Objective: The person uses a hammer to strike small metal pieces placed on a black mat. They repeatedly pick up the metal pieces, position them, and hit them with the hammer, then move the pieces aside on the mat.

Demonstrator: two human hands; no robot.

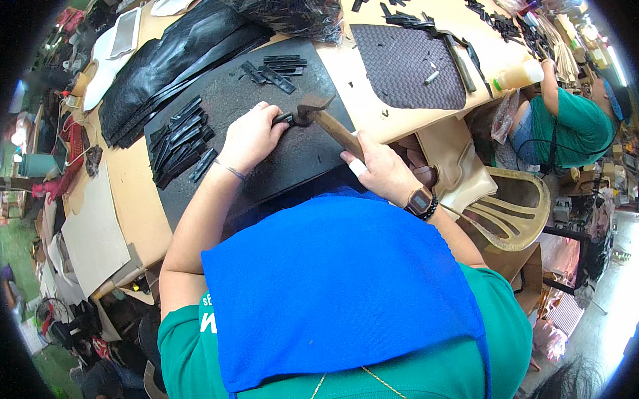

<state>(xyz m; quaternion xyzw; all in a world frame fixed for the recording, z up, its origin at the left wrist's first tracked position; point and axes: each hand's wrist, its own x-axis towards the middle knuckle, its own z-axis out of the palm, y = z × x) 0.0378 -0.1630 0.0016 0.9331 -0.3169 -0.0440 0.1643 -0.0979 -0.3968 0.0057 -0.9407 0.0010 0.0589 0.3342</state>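
A hammer with a wooden handle [340, 136] is gripped in my right hand [387, 170], whose finger wears a white wrap. Its dark metal head [308, 113] is over the black work board [240, 107], right beside my left fingertips. My left hand [250, 137] rests on the board and pinches a small black strip [283, 118]; the fingers partly hide it. Left of that hand lies a pile of black strips [180, 139], with a few loose strips [204, 165] nearer me. More stacked strips [284, 64] lie beyond my hands.
Large black sheets [181, 63] and a plastic-wrapped bundle [285, 11] cover the far left. A textured dark mat [406, 66] with another hammer [459, 64] lies right. A plastic chair [513, 203] stands at right, near a co-worker in green [574, 127]. Pale sheets [95, 232] lie left.
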